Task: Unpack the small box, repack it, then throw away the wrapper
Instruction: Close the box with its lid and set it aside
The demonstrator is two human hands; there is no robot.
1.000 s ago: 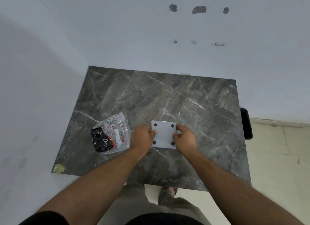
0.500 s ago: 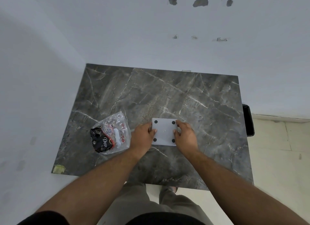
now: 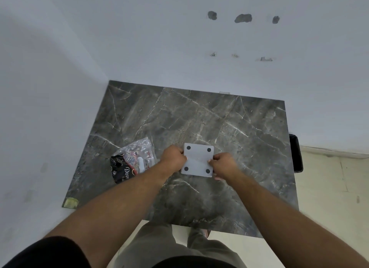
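A small white square box (image 3: pixel 198 160) with a black round pad at each corner sits on the dark marble table (image 3: pixel 199 118), near its front middle. My left hand (image 3: pixel 173 158) grips the box's left edge, fingers curled. My right hand (image 3: pixel 224 165) holds its right edge, thumb on top. A crumpled clear plastic wrapper (image 3: pixel 134 160) with black and red print lies on the table just left of my left hand, partly behind my left forearm.
The table stands in a corner against white walls at the back and left. A black bin (image 3: pixel 296 153) stands on the floor past the table's right edge. A small yellowish sticker (image 3: pixel 70 203) marks the front left corner. My legs show below the front edge.
Both hands have shifted on the box: the left fingers curl tighter on its left edge, and the right hand has slid lower along the right edge. The camera has tilted slightly.
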